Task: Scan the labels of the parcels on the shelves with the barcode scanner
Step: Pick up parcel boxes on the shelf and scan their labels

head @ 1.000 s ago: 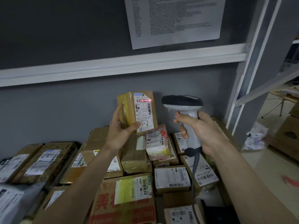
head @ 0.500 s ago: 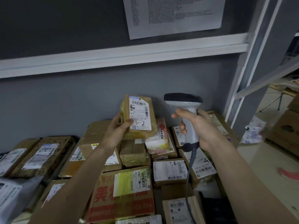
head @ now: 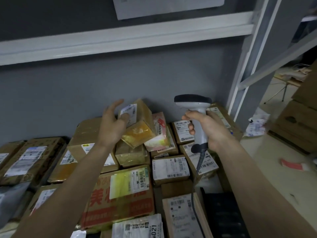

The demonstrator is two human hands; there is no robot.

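Our left hand (head: 112, 125): fingers spread, thumb seemingly touching the taped parcel (head: 139, 124). Our right hand (head: 208, 128): clenched around the barcode scanner (head: 195, 114), upright.

Wall sheet (head: 169, 5) cut off by top edge, print unreadable; small taped parcel (head: 137, 124) motion-blurred, label partly behind left hand (head: 111, 124); scanner (head: 197, 121) cable leaves bottom edge; parcel labels illegible.
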